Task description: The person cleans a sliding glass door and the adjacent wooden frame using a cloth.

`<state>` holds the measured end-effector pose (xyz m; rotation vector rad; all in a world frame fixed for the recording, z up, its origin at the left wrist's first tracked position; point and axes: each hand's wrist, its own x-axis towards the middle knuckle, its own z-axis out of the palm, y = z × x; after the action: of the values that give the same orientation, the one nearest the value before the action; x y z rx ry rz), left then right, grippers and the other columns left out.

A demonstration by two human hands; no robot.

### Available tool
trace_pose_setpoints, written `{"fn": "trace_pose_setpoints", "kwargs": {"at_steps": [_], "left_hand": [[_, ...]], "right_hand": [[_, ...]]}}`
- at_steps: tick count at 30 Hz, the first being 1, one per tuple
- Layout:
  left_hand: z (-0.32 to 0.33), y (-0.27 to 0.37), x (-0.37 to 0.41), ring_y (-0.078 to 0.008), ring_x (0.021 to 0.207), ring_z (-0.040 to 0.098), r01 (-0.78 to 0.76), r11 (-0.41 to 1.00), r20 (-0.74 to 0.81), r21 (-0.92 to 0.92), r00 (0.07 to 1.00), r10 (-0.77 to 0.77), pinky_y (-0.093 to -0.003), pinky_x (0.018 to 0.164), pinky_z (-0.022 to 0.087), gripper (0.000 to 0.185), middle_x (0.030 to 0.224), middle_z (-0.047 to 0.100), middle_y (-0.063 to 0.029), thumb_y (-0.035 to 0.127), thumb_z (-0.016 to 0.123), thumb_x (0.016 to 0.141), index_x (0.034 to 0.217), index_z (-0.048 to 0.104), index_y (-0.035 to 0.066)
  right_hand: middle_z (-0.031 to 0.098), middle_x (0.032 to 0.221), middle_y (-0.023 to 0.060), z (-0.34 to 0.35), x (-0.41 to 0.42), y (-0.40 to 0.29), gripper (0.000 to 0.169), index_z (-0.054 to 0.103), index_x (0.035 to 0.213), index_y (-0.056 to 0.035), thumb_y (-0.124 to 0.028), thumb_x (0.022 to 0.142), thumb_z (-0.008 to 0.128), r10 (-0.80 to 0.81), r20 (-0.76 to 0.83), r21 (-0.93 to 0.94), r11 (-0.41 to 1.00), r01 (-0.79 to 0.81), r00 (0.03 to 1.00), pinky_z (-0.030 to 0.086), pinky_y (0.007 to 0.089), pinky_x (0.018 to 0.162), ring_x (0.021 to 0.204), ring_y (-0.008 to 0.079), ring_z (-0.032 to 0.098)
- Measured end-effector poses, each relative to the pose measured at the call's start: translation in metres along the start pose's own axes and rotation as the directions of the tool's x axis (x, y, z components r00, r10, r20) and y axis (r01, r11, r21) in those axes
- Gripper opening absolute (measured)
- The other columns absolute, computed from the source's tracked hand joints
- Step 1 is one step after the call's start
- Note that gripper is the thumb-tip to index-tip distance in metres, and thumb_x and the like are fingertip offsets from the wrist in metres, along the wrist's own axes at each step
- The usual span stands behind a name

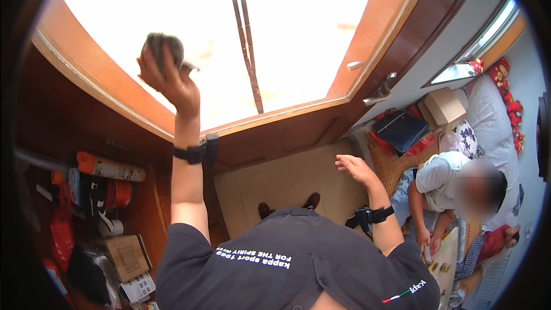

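Raised at the upper left, my left hand [170, 79] holds a dark grey cloth or pad [162, 49] against or just before a bright glass pane [292, 43]. Whether the cloth touches the glass cannot be told. A wooden frame [275, 116] surrounds the pane. My right hand [355, 168] hangs free over the tiled floor, fingers extended and holding nothing. Beyond it, a metal door handle [379, 91] sits on the brown wooden door. Both wrists wear black bands.
To the right a person [439, 185] sits beside a bed, holding a phone-like object. A dark blue bag [400, 131] and a cardboard box [443, 105] lie near them. Shelves at the lower left hold another cardboard box [127, 258] and an orange patterned roll [109, 167].
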<state>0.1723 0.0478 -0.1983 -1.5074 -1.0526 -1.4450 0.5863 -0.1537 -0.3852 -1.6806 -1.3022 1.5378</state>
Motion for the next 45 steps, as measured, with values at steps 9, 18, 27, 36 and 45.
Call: {"fn": "trace_pose_setpoints", "kwargs": {"at_steps": [9, 18, 27, 36, 45], "left_hand": [[0.093, 0.163, -0.074, -0.0185, 0.13, 0.035, -0.266, 0.932, 0.352, -0.248, 0.871, 0.342, -0.0387, 0.11, 0.015, 0.047, 0.138, 0.044, 0.0027, 0.006, 0.052, 0.082, 0.128, 0.053, 0.015], [0.074, 0.152, -0.233, -0.0119, 0.14, 0.019, -0.531, 0.727, 0.623, -0.434, 0.406, 0.669, -0.0364, 0.115, 0.006, 0.052, 0.147, 0.032, 0.0028, 0.016, 0.043, 0.087, 0.139, 0.041, 0.011], [0.037, 0.041, -0.041, -0.0229, 0.136, 0.029, -0.346, 0.937, 0.284, -0.053, 0.894, 0.346, -0.0421, 0.115, 0.011, 0.047, 0.143, 0.039, -0.0013, 0.003, 0.052, 0.086, 0.132, 0.049, 0.014], [0.012, -0.001, -0.02, -0.0245, 0.13, 0.034, -0.187, 0.973, 0.209, -0.137, 0.954, 0.213, -0.0395, 0.104, 0.025, 0.048, 0.136, 0.045, -0.0016, 0.006, 0.061, 0.082, 0.128, 0.051, 0.015], [-0.012, 0.005, -0.232, -0.0118, 0.138, 0.023, -0.5, 0.781, 0.609, -0.375, 0.502, 0.614, -0.0361, 0.117, 0.004, 0.045, 0.143, 0.038, 0.0072, 0.015, 0.048, 0.088, 0.133, 0.048, 0.015]], "right_hand": [[0.064, 0.104, 0.0126, -0.027, -0.029, 0.019, 0.048, 0.056, 0.118, 0.0036, -0.038, 0.095, 0.05, 0.04, -0.143, 0.098, 0.995, -0.026, 0.989, 0.048, 0.0295, 0.083, 0.091, 0.0184, 0.062], [0.064, 0.104, 0.0122, -0.043, -0.051, 0.042, 0.046, 0.054, 0.121, 0.004, -0.035, 0.096, 0.049, 0.052, -0.183, 0.06, 0.997, -0.042, 0.982, 0.048, 0.0288, 0.083, 0.091, 0.0173, 0.061], [0.065, 0.103, 0.0126, -0.022, -0.014, 0.028, 0.046, 0.056, 0.119, 0.0036, -0.035, 0.095, 0.05, -0.003, -0.121, 0.046, 0.999, 0.009, 0.993, 0.049, 0.0291, 0.081, 0.088, 0.0172, 0.062], [0.065, 0.103, 0.012, 0.014, 0.012, -0.015, 0.048, 0.055, 0.12, 0.0032, -0.037, 0.095, 0.051, -0.078, -0.066, 0.003, 0.997, 0.078, 0.995, 0.049, 0.0287, 0.08, 0.088, 0.0171, 0.062], [0.065, 0.103, 0.0115, 0.041, -0.008, -0.004, 0.047, 0.056, 0.12, 0.0025, -0.037, 0.095, 0.051, 0.004, -0.134, 0.011, 1.0, -0.003, 0.991, 0.048, 0.0284, 0.081, 0.088, 0.0172, 0.062]]}}
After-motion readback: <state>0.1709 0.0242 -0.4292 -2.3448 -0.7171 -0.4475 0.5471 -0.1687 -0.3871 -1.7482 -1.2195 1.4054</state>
